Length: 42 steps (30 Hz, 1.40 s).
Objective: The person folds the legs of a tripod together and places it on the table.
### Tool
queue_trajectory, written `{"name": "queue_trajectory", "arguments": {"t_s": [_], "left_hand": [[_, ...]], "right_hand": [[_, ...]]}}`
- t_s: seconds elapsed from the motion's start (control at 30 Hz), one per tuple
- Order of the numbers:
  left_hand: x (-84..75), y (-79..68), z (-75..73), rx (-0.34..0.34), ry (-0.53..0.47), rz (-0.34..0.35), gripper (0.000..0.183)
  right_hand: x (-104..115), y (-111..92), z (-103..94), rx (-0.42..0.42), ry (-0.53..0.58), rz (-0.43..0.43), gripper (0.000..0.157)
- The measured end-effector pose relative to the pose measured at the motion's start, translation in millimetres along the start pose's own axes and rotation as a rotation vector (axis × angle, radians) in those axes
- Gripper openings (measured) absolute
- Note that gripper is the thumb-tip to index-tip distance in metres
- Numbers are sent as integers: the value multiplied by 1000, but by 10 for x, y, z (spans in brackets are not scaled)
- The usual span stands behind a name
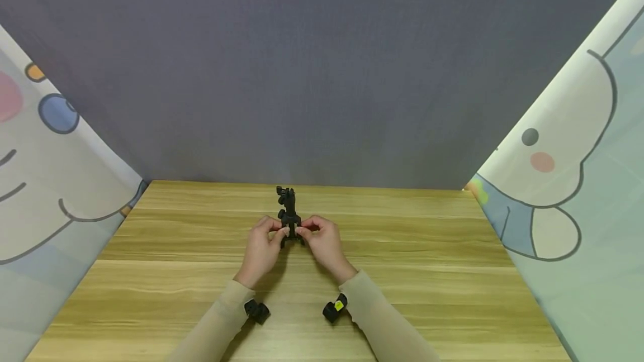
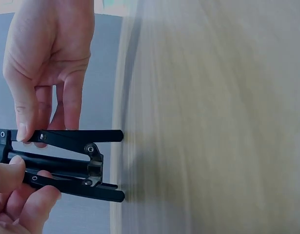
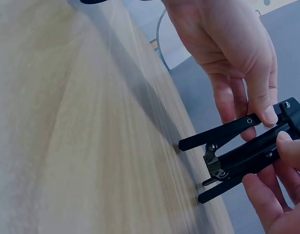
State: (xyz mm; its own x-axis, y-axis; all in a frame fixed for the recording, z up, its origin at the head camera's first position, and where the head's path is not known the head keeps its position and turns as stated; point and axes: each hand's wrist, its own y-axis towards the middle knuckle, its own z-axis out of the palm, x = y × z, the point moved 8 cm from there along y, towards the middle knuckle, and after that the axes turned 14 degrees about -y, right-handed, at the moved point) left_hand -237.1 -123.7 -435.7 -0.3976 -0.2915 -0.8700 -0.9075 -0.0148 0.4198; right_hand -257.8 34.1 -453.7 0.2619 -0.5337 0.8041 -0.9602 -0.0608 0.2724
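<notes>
A small black mini tripod (image 1: pixel 290 218) stands upright near the far side of the table, its knobs and clamp at the top. My left hand (image 1: pixel 261 247) pinches one of its legs between thumb and fingers. On the opposite side my right hand (image 1: pixel 326 242) pinches another leg in the same way. Seen from the left wrist, the legs (image 2: pixel 98 136) are slightly spread, joined by metal-jointed braces (image 2: pixel 94 168) to the central column. In the right wrist view the leg tips (image 3: pixel 184 145) point down, close to the wooden top.
The wooden table (image 1: pixel 427 272) reaches back to a grey panel (image 1: pixel 312 71). Cartoon-printed sheets (image 1: pixel 553 183) stand along both sides. A small black camera (image 1: pixel 257 312) is strapped to the left wrist, and another black camera (image 1: pixel 333 309) with a yellow mark to the right one.
</notes>
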Motion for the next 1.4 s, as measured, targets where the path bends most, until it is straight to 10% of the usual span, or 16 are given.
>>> {"name": "queue_trajectory", "arguments": {"t_s": [0.73,1.4], "left_hand": [[91,46,-110,89,14,-16,12],[255,111,-101,265,-146,-143,21]], "right_hand": [[6,-28,-231,191,230,67,17],[208,-79,-399,186,89,24,19]]}}
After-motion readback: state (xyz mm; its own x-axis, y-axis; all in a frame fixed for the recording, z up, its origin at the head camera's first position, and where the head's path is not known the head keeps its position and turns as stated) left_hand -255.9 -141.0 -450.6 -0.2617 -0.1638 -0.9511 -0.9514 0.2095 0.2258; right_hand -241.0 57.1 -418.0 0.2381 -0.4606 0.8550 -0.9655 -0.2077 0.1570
